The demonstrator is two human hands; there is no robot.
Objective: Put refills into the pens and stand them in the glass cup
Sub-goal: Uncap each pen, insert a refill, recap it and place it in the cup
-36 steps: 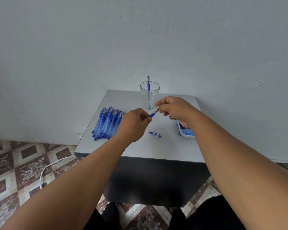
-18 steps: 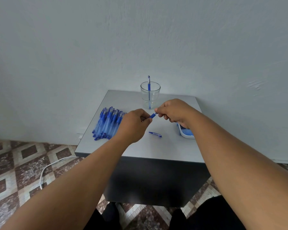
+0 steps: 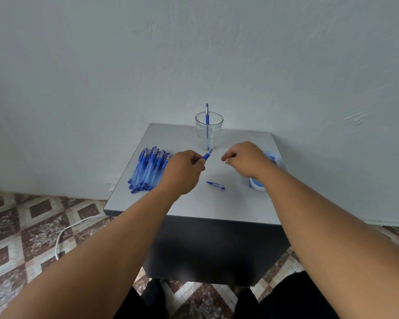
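Hands have parted: left hand (image 3: pixel 184 168) grips pen (image 3: pixel 208 154), right hand (image 3: pixel 244 158) pinches tip (image 3: pixel 225 161).

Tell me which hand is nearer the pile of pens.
Left. The left hand sits at the right edge of the pile of pens, while the right hand is farther right, near the tray.

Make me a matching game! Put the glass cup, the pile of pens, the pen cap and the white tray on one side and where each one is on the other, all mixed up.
Things:
1. glass cup
2. pile of pens
3. pen cap
4. white tray

Places:
A. left side of the table
B. right edge, partly behind the right arm
C. back of the table, one pen inside
D. lying alone between the arms

Pairs: 1-C, 2-A, 3-D, 4-B
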